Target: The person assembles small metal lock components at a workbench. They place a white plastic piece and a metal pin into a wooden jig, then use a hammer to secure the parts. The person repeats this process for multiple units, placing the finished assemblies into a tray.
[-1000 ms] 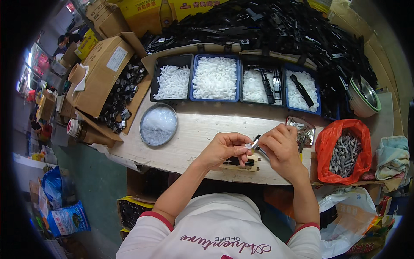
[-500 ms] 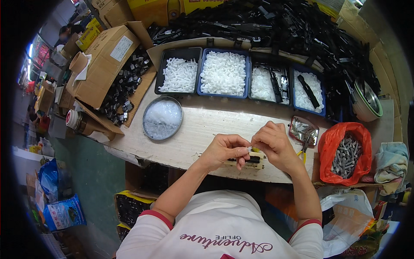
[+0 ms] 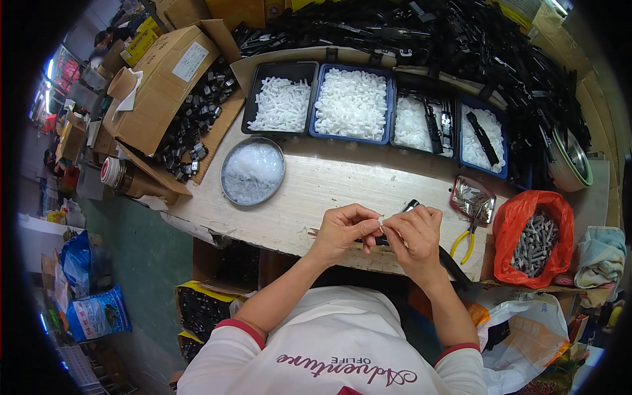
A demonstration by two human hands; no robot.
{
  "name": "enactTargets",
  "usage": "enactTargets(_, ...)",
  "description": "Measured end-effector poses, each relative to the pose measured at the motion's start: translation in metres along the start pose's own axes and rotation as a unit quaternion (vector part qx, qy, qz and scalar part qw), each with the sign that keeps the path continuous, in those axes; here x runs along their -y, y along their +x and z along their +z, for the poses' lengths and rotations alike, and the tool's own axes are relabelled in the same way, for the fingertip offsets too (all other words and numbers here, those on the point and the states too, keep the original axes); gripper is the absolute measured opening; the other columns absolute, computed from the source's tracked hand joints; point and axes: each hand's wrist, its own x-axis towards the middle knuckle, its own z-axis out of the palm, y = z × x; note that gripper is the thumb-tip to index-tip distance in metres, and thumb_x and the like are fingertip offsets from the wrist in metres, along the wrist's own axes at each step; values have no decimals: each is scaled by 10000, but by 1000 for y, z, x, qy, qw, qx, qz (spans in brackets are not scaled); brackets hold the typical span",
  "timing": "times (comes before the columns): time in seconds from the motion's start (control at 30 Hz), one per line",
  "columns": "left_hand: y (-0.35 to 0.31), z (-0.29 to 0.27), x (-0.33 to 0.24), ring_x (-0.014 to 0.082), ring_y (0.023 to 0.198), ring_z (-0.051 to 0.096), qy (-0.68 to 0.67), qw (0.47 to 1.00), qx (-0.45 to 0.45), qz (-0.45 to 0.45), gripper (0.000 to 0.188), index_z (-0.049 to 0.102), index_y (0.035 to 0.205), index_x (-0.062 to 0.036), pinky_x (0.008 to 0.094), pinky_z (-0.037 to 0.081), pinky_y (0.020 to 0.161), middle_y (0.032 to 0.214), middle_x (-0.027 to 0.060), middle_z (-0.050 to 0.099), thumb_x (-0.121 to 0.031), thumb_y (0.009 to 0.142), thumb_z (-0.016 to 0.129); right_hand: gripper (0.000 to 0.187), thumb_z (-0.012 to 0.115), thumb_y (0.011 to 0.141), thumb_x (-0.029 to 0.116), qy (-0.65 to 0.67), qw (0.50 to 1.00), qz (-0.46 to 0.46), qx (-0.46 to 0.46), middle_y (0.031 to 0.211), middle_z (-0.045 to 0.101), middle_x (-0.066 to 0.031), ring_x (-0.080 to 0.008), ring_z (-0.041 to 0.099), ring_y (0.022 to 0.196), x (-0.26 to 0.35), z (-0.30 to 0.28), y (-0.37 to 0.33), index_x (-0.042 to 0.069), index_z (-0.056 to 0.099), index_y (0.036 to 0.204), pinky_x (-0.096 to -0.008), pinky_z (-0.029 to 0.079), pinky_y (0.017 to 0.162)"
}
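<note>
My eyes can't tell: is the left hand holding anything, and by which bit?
The left hand seems to pinch a tiny pale piece in its fingertips; which part is too small to tell.

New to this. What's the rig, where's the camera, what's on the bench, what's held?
No machine: one person works bare-handed. A fisheye camera worn on the head looks down, so straight edges bend.

The left hand pinches a small pale piece, too small to identify; the right hand meets it there. A long black piece runs beneath the right hand; whether it is gripped is unclear.

Across the workbench stand four trays of white parts. Nearer are a round dish, yellow-handled pliers and a red plastic bag of gray parts.
</note>
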Motion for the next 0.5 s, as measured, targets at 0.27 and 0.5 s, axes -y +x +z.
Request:
enactTargets(0.27, -10, -22, 0, 171, 879, 487, 517, 811, -29, 271, 108, 651, 802, -73, 316, 346, 772, 891, 11, 606, -76, 701, 688, 103, 668, 677, 91, -49, 986, -23, 154, 705, 534, -4, -172, 489, 740, -15, 10, -15, 100, 597, 752, -347, 313, 730)
enactTargets(0.5, -14, -21, 17, 191, 989, 438, 562, 792, -8, 238, 105, 627, 756, -90, 353, 253, 845, 967, -4, 569, -94, 670, 687, 72, 657, 664, 95, -52, 972, -47, 225, 664, 521, -8, -177, 486, 728, -14, 16, -5, 93, 596, 702, -359, 314, 721)
